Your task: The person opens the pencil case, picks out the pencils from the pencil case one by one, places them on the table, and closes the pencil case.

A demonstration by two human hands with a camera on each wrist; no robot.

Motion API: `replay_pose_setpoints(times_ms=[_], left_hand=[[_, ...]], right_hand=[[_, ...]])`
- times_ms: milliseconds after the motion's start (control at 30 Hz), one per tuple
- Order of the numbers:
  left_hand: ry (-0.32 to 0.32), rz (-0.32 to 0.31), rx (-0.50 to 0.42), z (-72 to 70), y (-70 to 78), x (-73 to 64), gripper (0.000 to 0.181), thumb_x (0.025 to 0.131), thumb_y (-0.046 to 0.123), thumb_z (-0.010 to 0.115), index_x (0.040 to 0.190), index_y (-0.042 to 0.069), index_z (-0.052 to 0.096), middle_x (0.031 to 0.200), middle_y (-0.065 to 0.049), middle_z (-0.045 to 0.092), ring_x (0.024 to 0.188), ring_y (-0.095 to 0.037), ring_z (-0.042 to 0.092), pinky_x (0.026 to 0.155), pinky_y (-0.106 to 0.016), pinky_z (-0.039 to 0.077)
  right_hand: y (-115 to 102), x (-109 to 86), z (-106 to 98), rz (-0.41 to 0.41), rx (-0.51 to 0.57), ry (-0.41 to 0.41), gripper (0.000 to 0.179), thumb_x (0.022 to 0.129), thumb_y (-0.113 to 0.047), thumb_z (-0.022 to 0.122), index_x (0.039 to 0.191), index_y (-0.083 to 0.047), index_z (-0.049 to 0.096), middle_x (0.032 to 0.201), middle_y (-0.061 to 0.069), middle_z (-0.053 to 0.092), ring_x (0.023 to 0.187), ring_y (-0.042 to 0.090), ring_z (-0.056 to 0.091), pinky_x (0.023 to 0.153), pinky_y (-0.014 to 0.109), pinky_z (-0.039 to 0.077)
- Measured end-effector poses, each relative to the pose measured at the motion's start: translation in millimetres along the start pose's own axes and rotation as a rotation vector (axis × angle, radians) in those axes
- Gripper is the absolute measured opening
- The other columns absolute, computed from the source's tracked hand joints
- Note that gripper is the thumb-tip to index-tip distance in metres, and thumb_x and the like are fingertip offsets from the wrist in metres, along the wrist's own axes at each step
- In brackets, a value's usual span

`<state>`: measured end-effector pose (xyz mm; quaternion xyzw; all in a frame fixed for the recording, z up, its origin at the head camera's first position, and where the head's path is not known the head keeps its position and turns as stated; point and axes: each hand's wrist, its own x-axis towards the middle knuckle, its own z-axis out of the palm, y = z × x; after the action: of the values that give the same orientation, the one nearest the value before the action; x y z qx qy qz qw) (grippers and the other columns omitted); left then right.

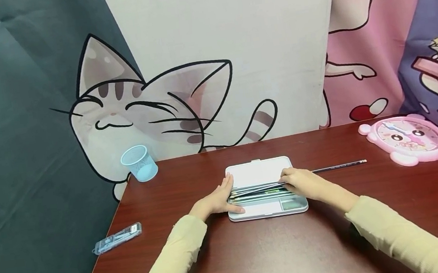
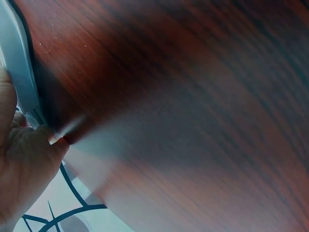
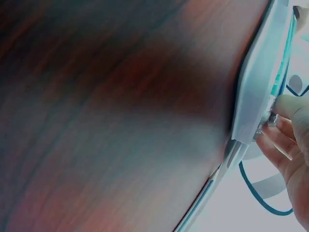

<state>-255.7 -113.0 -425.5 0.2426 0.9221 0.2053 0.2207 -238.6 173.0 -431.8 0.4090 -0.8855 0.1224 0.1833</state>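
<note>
An open white pencil case [image 1: 264, 171] lies on the table with its lid folded back. Several pencils [image 1: 252, 191] lie side by side across its middle, one slightly aslant over the others. My left hand [image 1: 219, 199] rests at the case's left end, thumb and fingers spread along the edge. At the right end, my right hand [image 1: 302, 183] pinches the end of a pencil [image 3: 282, 79] between thumb and fingers. Its fingertips hide the pencil ends in the head view. Along the case's front are a white compartment cover [image 1: 260, 209] and a small grey-green compartment [image 1: 293, 203].
One dark pencil [image 1: 341, 166] lies on the brown table [image 1: 274, 252] behind my right wrist. A blue mesh cup [image 1: 140, 164] stands back left, near a clear blue pack [image 1: 117, 238] at the left edge. A pink clock [image 1: 412, 138] lies back right. Printed curtains hang behind.
</note>
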Motion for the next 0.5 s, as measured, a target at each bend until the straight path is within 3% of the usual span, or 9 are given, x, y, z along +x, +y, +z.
replay_pose_setpoints(times_ms=[100,267,367,500], left_hand=[[-0.006,-0.001,-0.004,2.1,-0.4,0.4,0.11,0.076,0.042,0.071,0.146,0.002,-0.003,0.154,-0.014,-0.009,0.143,-0.026,0.0,0.115,-0.043,0.011],[-0.011,0.003,-0.014,3.2,-1.3,1.7,0.11,0.076,0.041,0.071,0.146,0.002,-0.003,0.154,-0.014,-0.009,0.143,-0.026,-0.001,0.115,-0.042,0.01],[-0.008,0.004,-0.016,1.3,-1.0,2.2,0.109,0.076,0.04,0.071,0.146,0.001,-0.003,0.154,-0.014,-0.008,0.143,-0.025,-0.003,0.116,-0.042,0.01],[-0.014,-0.002,-0.007,-0.6,-1.2,2.1,0.109,0.076,0.04,0.071,0.146,0.002,-0.004,0.154,-0.013,-0.009,0.143,-0.023,-0.004,0.116,-0.041,0.01]], right_hand=[[2,-1.4,-3,0.062,0.076,0.017,0.011,0.075,0.0,0.07,0.085,-0.003,0.071,0.079,0.002,0.062,0.069,0.011,0.06,0.06,0.024,0.049],[26,-13.3,-16,0.108,0.207,0.173,0.012,0.068,0.006,0.073,0.078,0.0,0.072,0.07,0.004,0.066,0.061,0.008,0.057,0.056,0.02,0.045],[49,-30.6,-30,0.137,0.173,0.238,0.013,0.063,0.007,0.075,0.073,-0.001,0.072,0.064,0.003,0.066,0.056,0.006,0.053,0.053,0.016,0.041],[76,-64.3,-49,0.187,0.088,0.249,0.014,0.06,0.005,0.077,0.07,-0.003,0.072,0.063,0.001,0.066,0.057,0.004,0.056,0.054,0.015,0.04]])
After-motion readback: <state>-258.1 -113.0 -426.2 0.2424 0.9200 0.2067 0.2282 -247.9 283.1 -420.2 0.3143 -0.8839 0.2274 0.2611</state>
